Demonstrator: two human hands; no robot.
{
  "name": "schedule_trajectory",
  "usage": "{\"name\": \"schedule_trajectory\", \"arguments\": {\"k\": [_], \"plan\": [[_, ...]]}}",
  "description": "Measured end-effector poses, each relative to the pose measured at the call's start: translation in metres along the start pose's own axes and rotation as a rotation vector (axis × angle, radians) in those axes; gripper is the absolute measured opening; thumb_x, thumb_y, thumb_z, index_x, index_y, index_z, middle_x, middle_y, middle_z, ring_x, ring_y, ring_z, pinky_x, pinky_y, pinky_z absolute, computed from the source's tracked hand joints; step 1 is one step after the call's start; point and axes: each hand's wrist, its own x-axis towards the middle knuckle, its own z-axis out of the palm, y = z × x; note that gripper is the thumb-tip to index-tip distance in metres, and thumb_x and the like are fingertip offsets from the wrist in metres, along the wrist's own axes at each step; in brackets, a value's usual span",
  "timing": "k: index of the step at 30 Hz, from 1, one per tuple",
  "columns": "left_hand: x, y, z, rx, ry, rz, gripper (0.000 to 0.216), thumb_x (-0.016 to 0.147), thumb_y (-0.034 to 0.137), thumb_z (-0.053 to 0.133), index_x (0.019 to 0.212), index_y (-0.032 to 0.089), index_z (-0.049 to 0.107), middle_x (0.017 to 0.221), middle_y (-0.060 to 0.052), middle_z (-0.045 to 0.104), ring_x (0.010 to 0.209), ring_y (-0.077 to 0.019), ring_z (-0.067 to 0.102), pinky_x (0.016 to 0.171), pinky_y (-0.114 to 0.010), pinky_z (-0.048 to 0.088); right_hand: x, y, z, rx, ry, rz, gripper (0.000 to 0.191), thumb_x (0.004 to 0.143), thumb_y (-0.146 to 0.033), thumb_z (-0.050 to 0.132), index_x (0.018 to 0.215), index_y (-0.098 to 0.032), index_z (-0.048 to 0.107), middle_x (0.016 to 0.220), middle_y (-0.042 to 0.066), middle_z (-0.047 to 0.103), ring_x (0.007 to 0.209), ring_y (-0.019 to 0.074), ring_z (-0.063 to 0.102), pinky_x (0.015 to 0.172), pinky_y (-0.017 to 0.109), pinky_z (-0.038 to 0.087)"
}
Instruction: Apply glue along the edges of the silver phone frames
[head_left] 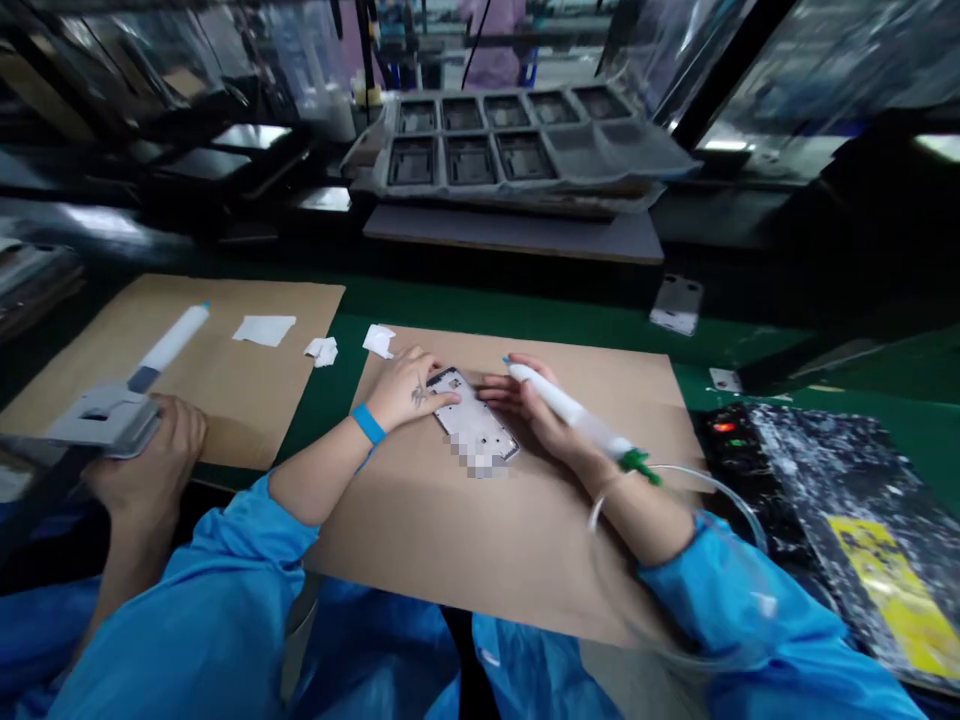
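Observation:
My left hand [409, 390] grips the upper left edge of a thin silver-grey phone frame [474, 405], the thumb lying on its face. The frame slants over the brown cardboard sheet, and its lower part is blurred out. In my right hand [551, 425] is a white dispensing syringe [559, 400], held between thumb and fingers. Its blue tip points up and left, beyond the frame's right edge. A green fitting [636, 460] at its rear joins a clear air tube [720, 480] that loops past my wrist. The right fingertips are close to the frame; whether they touch it I cannot tell.
Cardboard [450, 540] covers the bench before me. Paper scraps [379, 340] lie at its far left corner. A co-worker's hand [161, 450] holds a grey part at left, beside another syringe [176, 335]. A compartment tray [480, 120] stands behind; a speckled black box [832, 500] sits right.

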Motion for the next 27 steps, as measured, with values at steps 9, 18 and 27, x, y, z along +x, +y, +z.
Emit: {"name": "schedule_trajectory", "arguments": {"k": [9,18,27], "plan": [[-0.003,-0.002,0.011,-0.087,-0.076,0.228,0.067,0.085,0.066,0.098,0.124,0.015,0.079,0.112,-0.01,0.077,0.107,-0.0296,0.072,0.096,-0.042,0.054,-0.004,0.001,-0.009,-0.105,0.161,0.023,0.056,0.096,-0.078,0.082,0.106,-0.023,0.076,0.061,-0.004,0.062,0.054,0.0182,0.065,0.053,0.03,0.057],[-0.012,0.004,0.01,-0.047,-0.154,0.353,0.068,0.084,0.081,0.092,0.1,0.018,0.071,0.102,-0.006,0.074,0.096,-0.0273,0.067,0.087,-0.04,0.048,-0.012,-0.02,-0.002,-0.605,-0.035,-0.09,0.037,0.097,-0.058,0.091,0.109,-0.024,0.079,0.091,0.005,0.083,0.072,0.0191,0.077,0.064,0.029,0.062],[-0.007,0.012,0.02,-0.033,-0.156,0.33,0.058,0.085,0.07,0.097,0.105,0.02,0.074,0.104,-0.005,0.074,0.1,-0.0274,0.068,0.083,-0.039,0.045,-0.006,-0.021,0.004,-0.621,-0.052,-0.149,0.022,0.1,-0.041,0.088,0.108,-0.025,0.076,0.083,0.0,0.078,0.066,0.0145,0.069,0.06,0.026,0.057]]}}
